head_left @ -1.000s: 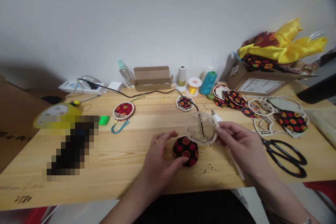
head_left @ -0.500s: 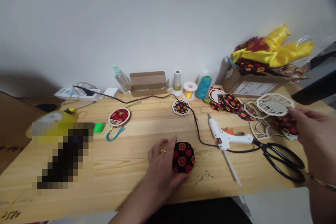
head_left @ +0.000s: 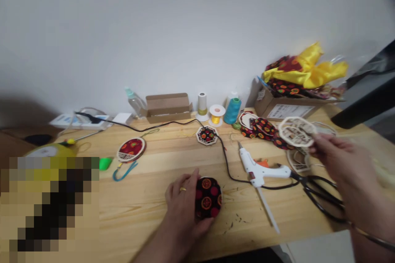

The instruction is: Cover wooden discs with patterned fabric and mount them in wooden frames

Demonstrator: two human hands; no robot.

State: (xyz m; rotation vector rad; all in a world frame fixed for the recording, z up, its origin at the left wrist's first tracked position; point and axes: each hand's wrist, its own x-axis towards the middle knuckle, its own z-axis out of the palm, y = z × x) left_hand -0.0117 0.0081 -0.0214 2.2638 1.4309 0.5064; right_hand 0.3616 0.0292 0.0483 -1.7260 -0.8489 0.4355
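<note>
My left hand (head_left: 185, 201) rests on the table with its fingers and thumb around the edge of a round, black fabric-covered disc (head_left: 209, 198) patterned in red and orange. The disc lies flat on the wood. At the right, my right hand (head_left: 342, 162) pinches the rim of an octagonal wooden lattice frame (head_left: 296, 131), lifted above a pile of similar pieces. Under that frame lie a pale cut-out frame (head_left: 298, 160) and several patterned fabric discs (head_left: 264, 128). Between my hands lies a white hot glue gun (head_left: 262, 168) with a glue stick in its rear.
Black-handled scissors (head_left: 324, 197) lie beneath my right wrist. A black cord (head_left: 226, 164) crosses the table. Behind stand thread spools (head_left: 232, 111), an open cardboard box (head_left: 168, 109) and a carton of fabric (head_left: 286, 107). Left are a round red ornament (head_left: 132, 149) and a green piece (head_left: 105, 163).
My right hand has moved left with the lattice frame, whose openwork now shows more clearly. My left hand keeps its hold on the disc. The whole view has shifted slightly.
</note>
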